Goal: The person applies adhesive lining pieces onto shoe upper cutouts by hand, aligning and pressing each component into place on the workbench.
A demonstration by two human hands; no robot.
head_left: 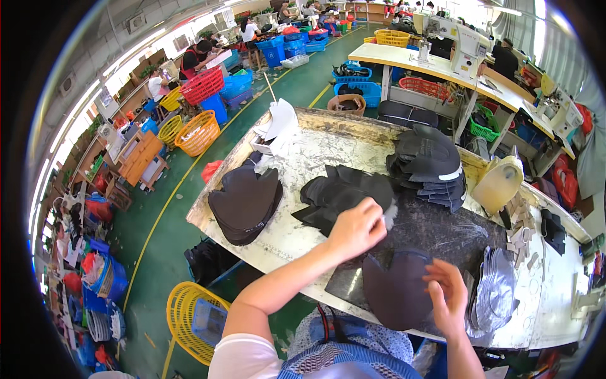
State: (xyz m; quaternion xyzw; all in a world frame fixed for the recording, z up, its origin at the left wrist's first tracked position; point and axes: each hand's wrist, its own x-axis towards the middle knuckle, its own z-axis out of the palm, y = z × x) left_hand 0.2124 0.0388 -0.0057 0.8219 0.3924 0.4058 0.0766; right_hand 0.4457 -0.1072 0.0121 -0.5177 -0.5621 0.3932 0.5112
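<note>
Head view: the left hand [360,228] is hovering with curled fingers at the near edge of a spread pile of black cut panels [333,192]; whether it is gripping the pale fuzzy patch beside its knuckles, I cannot tell. A notched dark panel [394,292] is lying between the hands, nearer the wearer. At its right edge the right hand [447,292] is showing loosely parted, unclenched fingers. Silvery panels [492,290] are lying just right of that hand. Beneath, a dark slab [435,221] is covering part of a scuffed white workbench [353,144]. Beyond the hands, a sewing machine [468,52] is standing; left of them, a yellow basket [180,328] is sitting on green floor [189,208].
</note>
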